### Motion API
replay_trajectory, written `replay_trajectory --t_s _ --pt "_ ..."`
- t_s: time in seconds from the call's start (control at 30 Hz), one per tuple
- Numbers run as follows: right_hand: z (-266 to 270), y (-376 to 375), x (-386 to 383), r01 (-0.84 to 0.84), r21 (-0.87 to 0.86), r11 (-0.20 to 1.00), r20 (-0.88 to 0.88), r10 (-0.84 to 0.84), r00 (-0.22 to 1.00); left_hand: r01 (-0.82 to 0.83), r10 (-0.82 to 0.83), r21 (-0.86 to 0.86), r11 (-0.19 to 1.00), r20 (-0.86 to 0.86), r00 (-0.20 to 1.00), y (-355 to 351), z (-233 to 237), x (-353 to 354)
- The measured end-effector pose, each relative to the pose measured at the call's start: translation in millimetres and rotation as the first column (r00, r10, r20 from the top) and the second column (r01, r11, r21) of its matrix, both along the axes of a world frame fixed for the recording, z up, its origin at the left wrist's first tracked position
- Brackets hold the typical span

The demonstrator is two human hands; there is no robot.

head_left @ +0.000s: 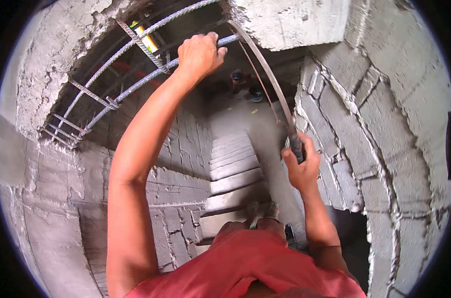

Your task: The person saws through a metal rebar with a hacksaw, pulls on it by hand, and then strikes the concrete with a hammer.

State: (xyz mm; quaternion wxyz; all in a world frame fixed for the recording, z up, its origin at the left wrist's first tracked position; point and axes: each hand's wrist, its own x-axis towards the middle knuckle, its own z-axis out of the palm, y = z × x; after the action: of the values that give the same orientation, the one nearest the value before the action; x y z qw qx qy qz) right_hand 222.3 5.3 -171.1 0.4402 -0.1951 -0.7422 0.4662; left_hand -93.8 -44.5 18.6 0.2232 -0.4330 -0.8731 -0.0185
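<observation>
Curls over the bar (161,70) near twelve o'clock with left hand (198,54), fingers bent and pressed close together, thumb pointing toward one o'clock. Wraps right hand (305,166) around the handle (297,148) at three o'clock, fingers closed, thumb up beside it. Slants the saw (269,72) from there up toward twelve, blade (258,75) on the inner side, upper end close to the bar. Could skid along the ribbed steel if tilted or pushed unevenly, and so nick the left knuckles, set near that upper end. Could bind or snap if twisted, the blade being thin. Could lose balance through leaning out with both hands busy above the steep steps (238,171), or drop something toward the dim figure (239,78) and bucket (255,94) at twelve. Hard to tell whether touching steel with the teeth, or where exactly. Cannot make out the left palm, hidden behind the knuckles, nor the yellow thing (147,38) at eleven, half behind the rods (84,89). Lost in shadow: the gap (352,243) at four.
</observation>
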Motion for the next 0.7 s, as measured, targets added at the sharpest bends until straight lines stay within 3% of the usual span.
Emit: replay_trajectory --t_s 0.17,0.2,0.27,0.3,0.37,0.43,0.5,0.53,0.6,0.63,0.67,0.7 --pt "-57.5 19.8 -33.6 -0.155 -0.022 0.988 0.096 0.157 0.983 -0.035 0.028 -0.042 0.999 -0.166 0.986 -1.1 10.9 -23.2" --pt "-58.4 21.3 -39.8 -0.220 -0.146 0.964 0.098 0.236 0.967 -0.048 0.041 -0.094 0.994 -0.076 0.996 1.2 13.4 -25.5" --pt "-57.7 29.8 -57.4 -0.265 -0.136 0.955 0.173 0.286 0.942 -0.025 0.048 -0.154 0.988 0.148 0.988 7.0 22.1 -30.0" --pt "-58.5 31.7 -64.4 -0.297 -0.126 0.947 0.248 0.320 0.914 -0.031 0.056 -0.165 0.986 0.151 0.987 7.9 22.4 -32.2" --pt "-72.9 27.5 -83.0 -0.299 -0.168 0.939 0.217 0.331 0.918 -0.057 0.081 -0.109 0.992 0.234 0.969 9.1 22.8 -34.9" --pt "-85.6 21.5 -95.0 -0.293 -0.215 0.932 0.186 0.334 0.924 -0.027 0.043 -0.114 0.993 0.140 0.989 9.9 21.6 -34.7" --pt "-91.3 19.8 -104.5 -0.192 -0.075 0.978 0.113 0.200 0.973 -0.017 0.054 -0.175 0.984 0.210 0.976 13.8 33.9 -25.7" --pt "-89.4 21.9 -107.4 -0.193 -0.085 0.978 0.107 0.201 0.974 -0.020 0.028 -0.137 0.990 0.054 0.998 10.9 14.5 -55.8" --pt "-79.6 25.1 -109.7 -0.190 -0.003 0.982 0.062 0.190 0.980 -0.063 0.086 -0.208 0.976 0.103 0.991 17.8 22.7 -50.6" --pt "-76.1 25.9 -111.1 -0.196 -0.008 0.981 0.058 0.196 0.979 -0.099 0.143 -0.266 0.959 0.151 0.978 18.6 25.5 -48.8" --pt "-73.4 25.7 -111.2 -0.213 -0.044 0.976 0.057 0.215 0.975 -0.031 0.048 -0.169 0.985 0.096 0.994 14.5 20.3 -49.9" --pt "-72.5 24.9 -111.7 -0.229 -0.078 0.970 0.057 0.234 0.971 -0.039 0.056 -0.171 0.984 0.097 0.994 13.3 18.5 -53.9"
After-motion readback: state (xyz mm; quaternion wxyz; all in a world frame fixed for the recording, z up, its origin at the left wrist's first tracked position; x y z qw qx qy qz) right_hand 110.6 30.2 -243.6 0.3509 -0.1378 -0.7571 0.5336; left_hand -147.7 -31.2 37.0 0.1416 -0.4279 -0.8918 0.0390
